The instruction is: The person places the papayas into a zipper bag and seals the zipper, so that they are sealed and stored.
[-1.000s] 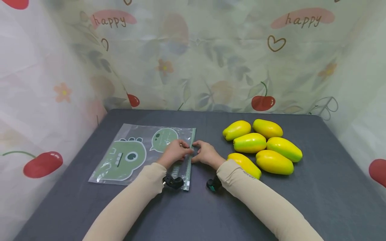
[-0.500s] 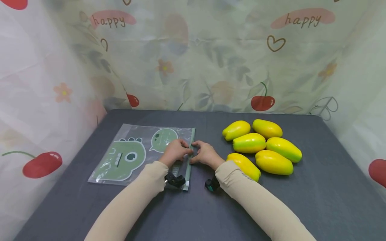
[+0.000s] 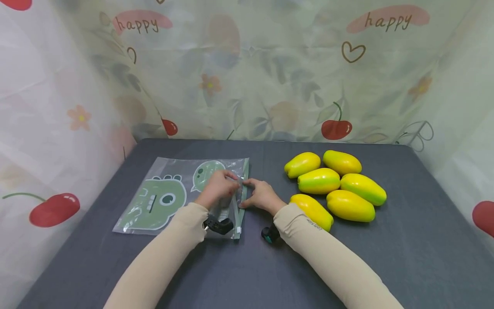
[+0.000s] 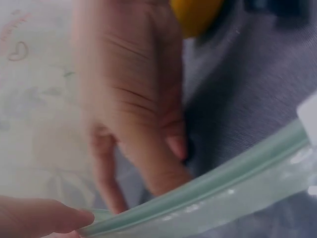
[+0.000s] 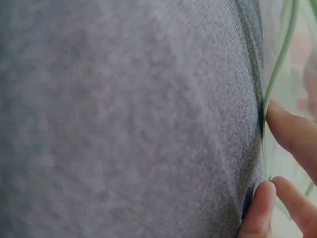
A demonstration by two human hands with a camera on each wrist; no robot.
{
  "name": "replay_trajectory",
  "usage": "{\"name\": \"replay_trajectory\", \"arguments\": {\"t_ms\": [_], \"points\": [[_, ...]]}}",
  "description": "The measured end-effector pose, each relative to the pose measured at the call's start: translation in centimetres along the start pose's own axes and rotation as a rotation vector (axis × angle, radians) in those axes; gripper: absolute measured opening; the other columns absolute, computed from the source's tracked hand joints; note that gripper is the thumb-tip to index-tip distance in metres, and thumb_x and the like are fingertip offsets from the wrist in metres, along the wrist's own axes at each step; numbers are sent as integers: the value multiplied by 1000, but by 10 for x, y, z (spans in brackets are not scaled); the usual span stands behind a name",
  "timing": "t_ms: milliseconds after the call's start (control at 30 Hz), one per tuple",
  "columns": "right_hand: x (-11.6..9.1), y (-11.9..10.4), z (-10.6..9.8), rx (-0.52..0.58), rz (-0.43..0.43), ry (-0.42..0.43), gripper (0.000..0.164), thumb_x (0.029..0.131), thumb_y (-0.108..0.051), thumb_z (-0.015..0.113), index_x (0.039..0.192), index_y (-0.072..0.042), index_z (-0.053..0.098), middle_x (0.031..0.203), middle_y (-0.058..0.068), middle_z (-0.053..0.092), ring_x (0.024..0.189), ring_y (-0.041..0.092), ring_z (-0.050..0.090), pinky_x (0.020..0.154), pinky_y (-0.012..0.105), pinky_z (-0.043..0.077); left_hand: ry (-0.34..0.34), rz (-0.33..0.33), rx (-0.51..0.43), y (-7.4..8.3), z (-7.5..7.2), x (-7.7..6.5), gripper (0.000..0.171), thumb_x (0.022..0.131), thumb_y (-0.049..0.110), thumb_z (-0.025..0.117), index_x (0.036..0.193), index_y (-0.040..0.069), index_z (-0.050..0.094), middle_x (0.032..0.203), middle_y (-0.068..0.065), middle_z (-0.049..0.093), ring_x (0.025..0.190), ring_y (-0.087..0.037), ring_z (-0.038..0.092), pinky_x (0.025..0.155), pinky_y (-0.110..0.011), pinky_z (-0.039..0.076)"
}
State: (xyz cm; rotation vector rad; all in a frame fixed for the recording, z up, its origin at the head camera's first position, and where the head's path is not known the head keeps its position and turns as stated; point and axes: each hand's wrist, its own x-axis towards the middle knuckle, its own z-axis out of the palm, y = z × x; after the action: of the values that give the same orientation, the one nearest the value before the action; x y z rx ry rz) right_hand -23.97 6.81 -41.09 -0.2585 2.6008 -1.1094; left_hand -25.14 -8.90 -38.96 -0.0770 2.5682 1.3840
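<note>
A clear slider zip bag (image 3: 179, 223) with a green cartoon monster print lies flat, its green-edged mouth facing right. My left hand (image 3: 220, 189) pinches the upper layer near the mouth and lifts it a little. Opposite it, my right hand (image 3: 264, 197) rests with thumb and index finger spread, fingertips touching the lower layer's edge. In the left wrist view, the raised green zip strip (image 4: 213, 186) bows away from my left fingers (image 4: 44, 218), with the right hand behind it. A white slider (image 3: 239, 230) sits at the near end of the mouth. The right wrist view shows fingertips along the strip (image 5: 277, 74).
Several yellow-green fruits that look like papayas (image 3: 318, 181) lie in a group to the right, the nearest one (image 3: 312, 211) close to my right forearm. A dark grey cloth covers the table (image 3: 247, 274). Printed curtains (image 3: 251, 73) hang behind and at both sides.
My left hand has risen slightly and shifted left with the bag's upper layer, so the two edges of the mouth now stand apart. The right hand has barely moved. The fruits lie as before.
</note>
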Motion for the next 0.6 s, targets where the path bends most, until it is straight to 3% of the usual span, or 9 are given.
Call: {"name": "replay_trajectory", "arguments": {"t_ms": [200,433,600], "points": [[0,-1,1,-7,15,-16,75,73,-23,85,139,-16,52,104,10,59,88,21,55,68,29,46,13,8,-59,9,-19,-8,31,84,6,66,114,-1,64,70,-3,59,59,-10,55,62,-25,53],[1,-2,0,-35,16,1,75,72,-22,86,139,-15,52,108,12,61,90,22,56,77,34,48,48,47,-131,23,-44,-21,31,88,7,66,118,-2,63,86,-10,65,66,-12,58,67,-26,56],[0,-2,0,-11,8,4,75,71,-19,86,138,-13,53,131,18,56,116,30,53,95,40,47,77,52,-179,30,-59,-29,31,89,8,65,119,-2,62,89,-9,64,68,-12,60,71,-28,56]]}}
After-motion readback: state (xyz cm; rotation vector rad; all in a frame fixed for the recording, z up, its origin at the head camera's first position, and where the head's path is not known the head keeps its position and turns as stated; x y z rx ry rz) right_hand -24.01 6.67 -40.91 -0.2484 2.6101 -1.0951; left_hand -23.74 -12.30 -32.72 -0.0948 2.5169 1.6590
